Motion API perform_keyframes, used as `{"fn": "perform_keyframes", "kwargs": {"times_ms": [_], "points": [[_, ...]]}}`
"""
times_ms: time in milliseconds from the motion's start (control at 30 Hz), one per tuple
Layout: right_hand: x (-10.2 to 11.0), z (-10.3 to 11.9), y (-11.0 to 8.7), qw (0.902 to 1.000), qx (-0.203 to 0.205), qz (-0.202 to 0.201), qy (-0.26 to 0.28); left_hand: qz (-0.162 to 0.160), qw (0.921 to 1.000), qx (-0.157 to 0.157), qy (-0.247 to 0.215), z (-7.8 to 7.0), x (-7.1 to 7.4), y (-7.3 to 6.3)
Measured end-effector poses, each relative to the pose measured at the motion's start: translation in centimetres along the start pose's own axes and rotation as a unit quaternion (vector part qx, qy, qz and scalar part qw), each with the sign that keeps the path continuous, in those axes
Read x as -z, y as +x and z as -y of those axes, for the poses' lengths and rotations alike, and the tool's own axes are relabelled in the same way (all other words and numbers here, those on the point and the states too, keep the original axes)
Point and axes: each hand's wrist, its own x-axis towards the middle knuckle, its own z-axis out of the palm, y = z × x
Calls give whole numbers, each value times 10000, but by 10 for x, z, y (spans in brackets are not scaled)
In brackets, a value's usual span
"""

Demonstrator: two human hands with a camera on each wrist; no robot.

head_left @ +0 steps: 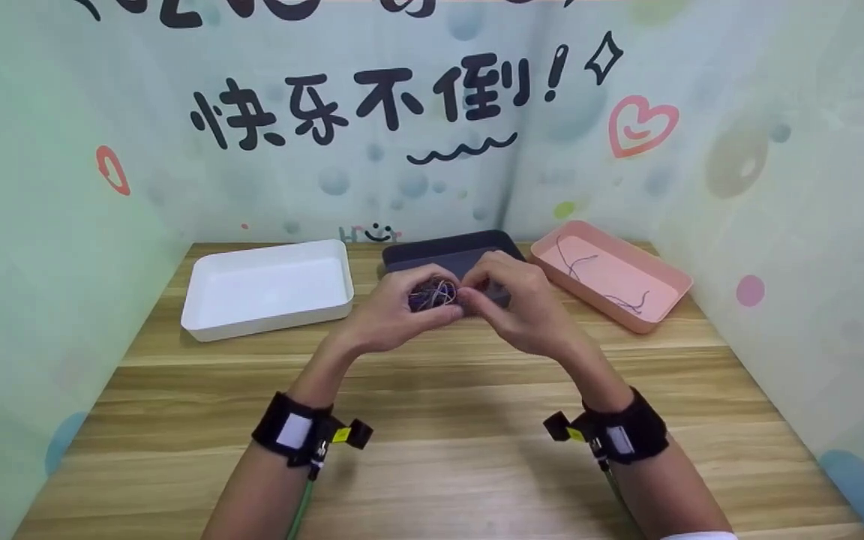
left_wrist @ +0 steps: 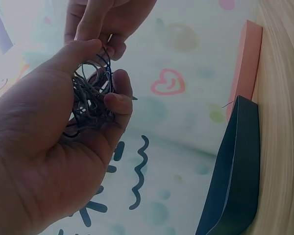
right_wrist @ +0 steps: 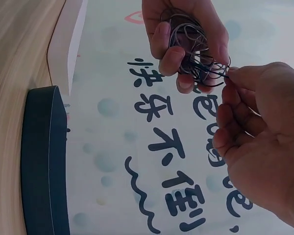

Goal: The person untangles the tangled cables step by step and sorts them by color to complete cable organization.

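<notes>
My left hand (head_left: 387,315) grips a tangled bundle of thin wires (head_left: 433,295), fingers and thumb curled round it. Grey and dark strands loop out of the bundle in both wrist views. Beside it, my right hand (head_left: 526,307) pinches a dark wire (right_wrist: 216,73) between thumb and index finger at the bundle's edge. The right hand's other fingers are curled in. Both hands are raised in front of the dark tray (head_left: 443,253) and hide part of it in the head view.
A white tray (head_left: 267,289) stands at the back left of the wooden table (head_left: 432,450). At the back right, a pink tray (head_left: 608,259) holds a few loose thin wires (head_left: 568,261). Printed curtains (head_left: 432,180) close off the back and both sides.
</notes>
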Motion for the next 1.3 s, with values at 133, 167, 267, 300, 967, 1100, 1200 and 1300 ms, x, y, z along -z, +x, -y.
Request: {"fn": "perform_keyframes", "kwargs": {"times_ms": [133, 167, 267, 300, 967, 1100, 1200, 1300], "points": [[4, -2, -1, 9935, -673, 23, 916, -34, 9999, 11, -113, 1, 3, 0], [4, -3, -1, 9895, -850, 31, 1171, -11, 9999, 23, -132, 2, 3, 0], [6, -4, -1, 9743, -1363, 51, 1793, 68, 9997, 69, -213, 2, 3, 0], [6, -4, -1, 9692, -1496, 51, 1953, 88, 9996, 79, -242, 2, 3, 0], [17, -7, -1, 9426, -1906, -430, 2707, -30, 9974, -43, -719, 3, 12, -3], [18, -9, -1, 9401, -1880, -622, 2776, -63, 9953, -83, -968, 4, 14, -4], [18, -10, -1, 9376, -1807, -720, 2881, -33, 9949, -48, -1002, 4, 15, -4], [18, -11, 0, 9339, -1771, -894, 2975, -138, 9946, 42, -1024, 4, 18, -5]]}}
